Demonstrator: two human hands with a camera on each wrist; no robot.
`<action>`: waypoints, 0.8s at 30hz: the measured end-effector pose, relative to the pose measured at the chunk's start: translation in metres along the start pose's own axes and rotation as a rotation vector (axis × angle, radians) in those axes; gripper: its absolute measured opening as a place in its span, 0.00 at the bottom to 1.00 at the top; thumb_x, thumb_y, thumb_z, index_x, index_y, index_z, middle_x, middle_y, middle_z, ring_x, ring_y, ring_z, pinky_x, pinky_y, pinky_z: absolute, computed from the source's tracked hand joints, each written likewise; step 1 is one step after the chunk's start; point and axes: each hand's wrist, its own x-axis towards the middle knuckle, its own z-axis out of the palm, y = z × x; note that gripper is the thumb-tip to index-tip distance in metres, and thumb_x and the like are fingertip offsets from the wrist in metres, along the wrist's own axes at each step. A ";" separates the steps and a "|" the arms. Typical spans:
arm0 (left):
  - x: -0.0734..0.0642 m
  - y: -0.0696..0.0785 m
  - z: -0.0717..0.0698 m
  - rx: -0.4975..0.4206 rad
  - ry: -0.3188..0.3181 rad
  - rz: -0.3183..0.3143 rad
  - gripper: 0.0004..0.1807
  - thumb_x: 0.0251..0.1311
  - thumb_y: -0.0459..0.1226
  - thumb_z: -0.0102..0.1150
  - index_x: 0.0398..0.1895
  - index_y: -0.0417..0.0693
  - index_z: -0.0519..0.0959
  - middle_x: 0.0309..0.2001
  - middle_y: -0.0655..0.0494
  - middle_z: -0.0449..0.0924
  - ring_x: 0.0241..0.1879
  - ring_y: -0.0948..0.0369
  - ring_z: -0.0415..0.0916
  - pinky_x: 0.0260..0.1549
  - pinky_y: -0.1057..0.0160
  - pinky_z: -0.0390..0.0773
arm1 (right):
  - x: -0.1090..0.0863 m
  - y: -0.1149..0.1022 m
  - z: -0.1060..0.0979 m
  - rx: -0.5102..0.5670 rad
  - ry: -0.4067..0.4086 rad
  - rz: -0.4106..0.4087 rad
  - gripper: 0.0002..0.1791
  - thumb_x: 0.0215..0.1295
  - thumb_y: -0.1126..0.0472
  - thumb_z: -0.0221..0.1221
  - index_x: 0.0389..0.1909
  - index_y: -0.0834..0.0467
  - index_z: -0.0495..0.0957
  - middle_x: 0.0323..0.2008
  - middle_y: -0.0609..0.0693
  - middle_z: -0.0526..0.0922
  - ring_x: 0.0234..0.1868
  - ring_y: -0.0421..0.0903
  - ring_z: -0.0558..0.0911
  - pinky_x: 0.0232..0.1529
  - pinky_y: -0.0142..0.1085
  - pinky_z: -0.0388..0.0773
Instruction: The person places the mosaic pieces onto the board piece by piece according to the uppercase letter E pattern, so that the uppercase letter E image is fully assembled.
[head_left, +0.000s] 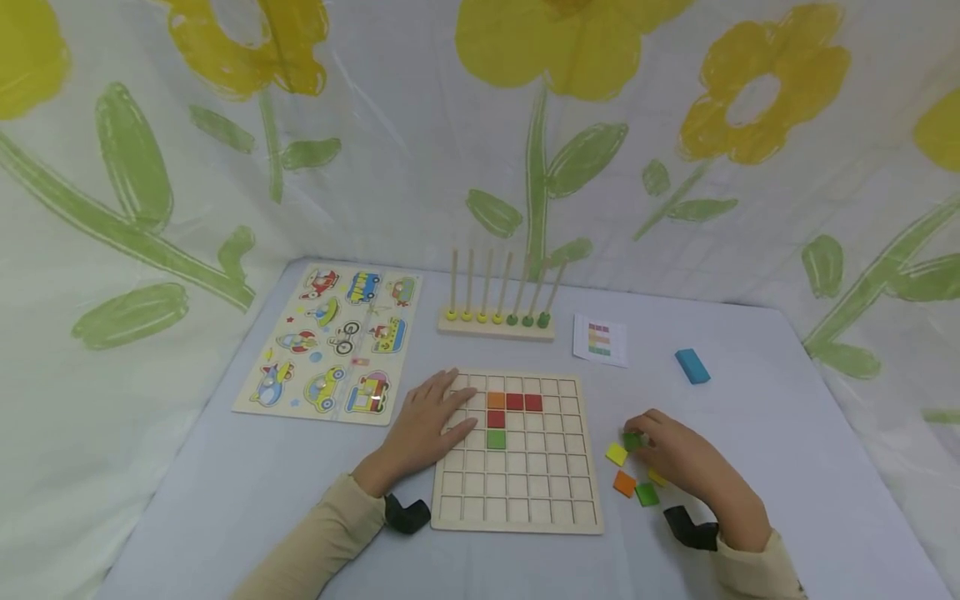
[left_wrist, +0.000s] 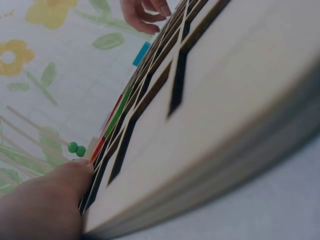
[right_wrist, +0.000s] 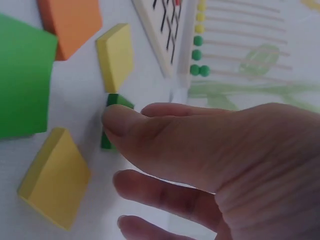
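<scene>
My left hand lies with spread, straight fingers over the left edge of a wooden grid board. On that board, in the upper middle, an orange tile, red tiles and a green tile fill several cells. To the right of the board, my right hand pinches a green square tile between thumb and index finger, low over the table. Around it lie a yellow tile, an orange tile, another green tile and a partly covered second yellow tile.
Behind the board stands a peg rack with yellow and green beads. A printed pattern card and a blue block sit at the back right. A vehicle picture puzzle lies at the back left. Flower-printed cloth hangs behind the table.
</scene>
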 end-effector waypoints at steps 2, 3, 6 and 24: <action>0.000 0.000 -0.001 -0.001 -0.001 0.000 0.29 0.66 0.58 0.47 0.67 0.60 0.67 0.74 0.49 0.54 0.73 0.51 0.47 0.65 0.44 0.55 | 0.000 0.003 0.002 0.004 0.012 -0.011 0.16 0.58 0.65 0.65 0.47 0.54 0.79 0.45 0.46 0.79 0.41 0.45 0.79 0.43 0.43 0.78; 0.000 0.000 -0.001 -0.004 -0.001 -0.001 0.29 0.66 0.58 0.47 0.67 0.59 0.68 0.73 0.49 0.54 0.73 0.51 0.47 0.65 0.43 0.55 | 0.001 0.004 0.003 0.002 0.018 -0.015 0.16 0.58 0.66 0.65 0.47 0.54 0.79 0.45 0.46 0.78 0.41 0.44 0.79 0.43 0.43 0.78; 0.000 0.000 -0.001 -0.013 -0.002 -0.002 0.29 0.66 0.57 0.47 0.67 0.59 0.68 0.73 0.49 0.54 0.73 0.51 0.47 0.65 0.43 0.55 | 0.004 0.006 0.005 0.003 0.025 -0.012 0.15 0.58 0.66 0.64 0.47 0.54 0.78 0.45 0.46 0.78 0.41 0.44 0.79 0.44 0.44 0.78; -0.001 0.002 -0.003 -0.010 0.003 0.003 0.29 0.67 0.57 0.46 0.67 0.58 0.68 0.73 0.48 0.55 0.73 0.50 0.48 0.65 0.44 0.55 | 0.011 0.004 0.001 -0.044 0.052 0.001 0.16 0.61 0.65 0.62 0.51 0.57 0.77 0.47 0.48 0.78 0.41 0.45 0.78 0.45 0.45 0.79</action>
